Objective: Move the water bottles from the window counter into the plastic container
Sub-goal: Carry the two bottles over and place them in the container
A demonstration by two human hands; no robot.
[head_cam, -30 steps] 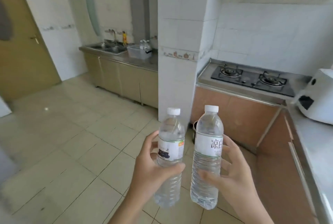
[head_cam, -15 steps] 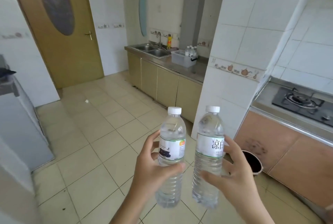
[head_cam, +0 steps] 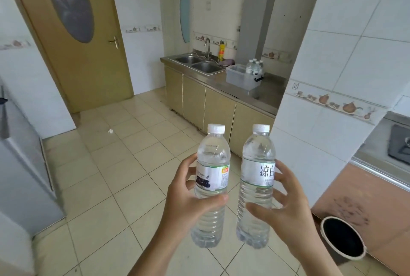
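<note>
Mid-carry, by the look of it: left hand [head_cam: 188, 198] wrapped round one upright water bottle [head_cam: 210, 184], right hand [head_cam: 286, 207] curled round the other water bottle [head_cam: 256, 184], both near, over the tiled floor. Far off, right of the sink [head_cam: 199, 64], plastic container [head_cam: 240, 77] on the counter with several bottles [head_cam: 255, 67] already in or just behind it. Left to do, seemingly: crossing the floor and setting these two inside.

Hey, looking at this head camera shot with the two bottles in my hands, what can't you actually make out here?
- Bottles at the plastic container: too small and overlapping to count surely.
- Label of the bottle in the right hand: fingers cover the rest of its print.
- Small print on the bottle in the left hand: too fine to read.
- Stove: cut off by the right edge.
- Window counter: not in view.
</note>
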